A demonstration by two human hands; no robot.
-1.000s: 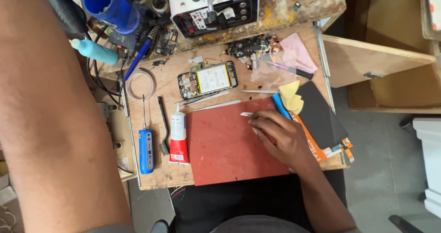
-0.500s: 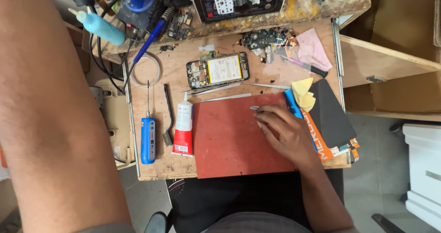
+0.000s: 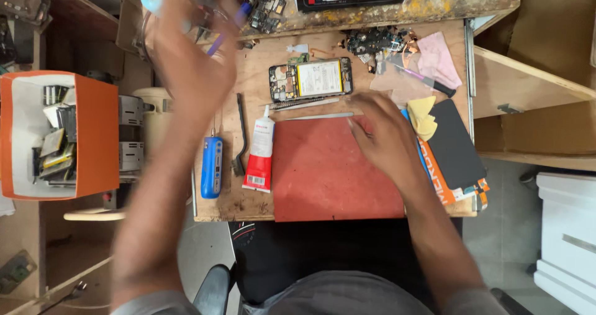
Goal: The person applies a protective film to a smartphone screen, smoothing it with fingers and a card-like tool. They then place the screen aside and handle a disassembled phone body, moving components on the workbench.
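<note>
Right hand (image 3: 382, 135) spread flat on red mat (image 3: 329, 172).

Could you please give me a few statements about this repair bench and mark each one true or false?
1. The right hand rests at the upper right edge of the red mat. True.
2. The opened phone lies on the red mat. False: it lies on the bare wood beyond the mat.
3. The glue tube lies left of the mat. True.
4. The left hand grips the blue tool. False: it is raised and blurred near the bench's far left, apart from that tool.
</note>
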